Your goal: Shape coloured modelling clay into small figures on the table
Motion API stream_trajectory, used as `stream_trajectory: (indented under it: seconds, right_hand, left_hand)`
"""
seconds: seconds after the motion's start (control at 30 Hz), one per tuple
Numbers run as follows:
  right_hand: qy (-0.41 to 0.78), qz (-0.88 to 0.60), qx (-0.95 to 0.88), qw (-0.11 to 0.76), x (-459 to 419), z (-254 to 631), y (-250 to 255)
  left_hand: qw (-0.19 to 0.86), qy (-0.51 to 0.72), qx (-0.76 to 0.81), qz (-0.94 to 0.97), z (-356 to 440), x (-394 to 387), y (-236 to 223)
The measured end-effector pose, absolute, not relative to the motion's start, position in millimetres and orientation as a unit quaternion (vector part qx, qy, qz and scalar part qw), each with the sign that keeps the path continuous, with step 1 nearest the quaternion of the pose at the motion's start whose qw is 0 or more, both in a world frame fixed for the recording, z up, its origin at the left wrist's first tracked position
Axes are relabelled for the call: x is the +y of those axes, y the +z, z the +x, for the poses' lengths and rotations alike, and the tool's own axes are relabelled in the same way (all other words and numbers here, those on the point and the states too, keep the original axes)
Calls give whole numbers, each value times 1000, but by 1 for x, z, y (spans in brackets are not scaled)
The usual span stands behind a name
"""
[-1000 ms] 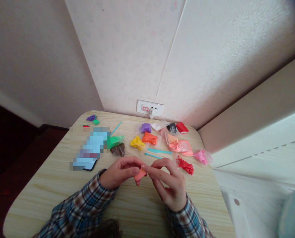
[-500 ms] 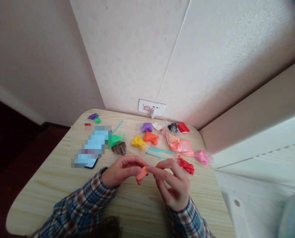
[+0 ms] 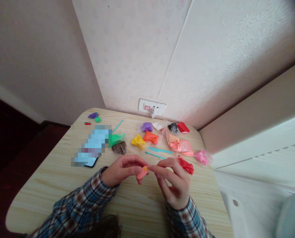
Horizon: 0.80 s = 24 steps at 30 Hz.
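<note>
In my left hand (image 3: pixel 124 170) a small coral-pink piece of modelling clay (image 3: pixel 142 173) is pinched between thumb and fingers. A tiny yellow bit of clay (image 3: pixel 145 168) sits on its upper end. My right hand (image 3: pixel 173 181) is close by on the right, its forefinger stretched to the edge of the piece beside my left fingertips. Its thumb stands apart below, and I see nothing held in it. Beyond my hands lie a thin blue modelling tool (image 3: pixel 155 155) and a flat blue clay knife (image 3: pixel 160 150).
Bagged clay lies across the wooden table (image 3: pixel 127 205): yellow (image 3: pixel 138 141), orange (image 3: pixel 151 137), green (image 3: pixel 117 140), brown (image 3: pixel 119 148), red (image 3: pixel 185 165), pink (image 3: pixel 203 157). A partly blurred phone (image 3: pixel 91 162) lies left, near clay grapes (image 3: pixel 93 115). Behind is a wall socket (image 3: pixel 147 107).
My right forefinger has drawn back slightly from the yellow bit, which now shows more plainly on the coral-pink clay. My left hand keeps its hold.
</note>
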State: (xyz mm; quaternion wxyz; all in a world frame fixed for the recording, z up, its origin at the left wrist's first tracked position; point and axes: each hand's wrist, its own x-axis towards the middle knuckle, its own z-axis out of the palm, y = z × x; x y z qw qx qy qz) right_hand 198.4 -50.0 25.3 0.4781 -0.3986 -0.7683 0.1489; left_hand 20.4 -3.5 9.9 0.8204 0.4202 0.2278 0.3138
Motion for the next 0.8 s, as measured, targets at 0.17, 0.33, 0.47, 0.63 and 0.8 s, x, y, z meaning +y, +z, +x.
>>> stream_trajectory:
  seconds: [0.17,0.33,0.47,0.63,0.8]
  right_hand:
    - [167,-407,-759,480,-49,199,25]
    - [213,-419,-745,474,-47,197,26]
    - [249,-416,-743,461,-46,195,26]
    - [253,-417,-748,450,-45,195,25]
    - [260,-410,-759,434,-43,195,22]
  left_hand:
    - [815,311,234,429,20,-3,10]
    - [813,311,241,430,19,-2,8]
    - [809,297,251,441,19,-3,9]
    - [801,298,263,446,19,-2,10]
    - [774,290,294,480,18,-1,7]
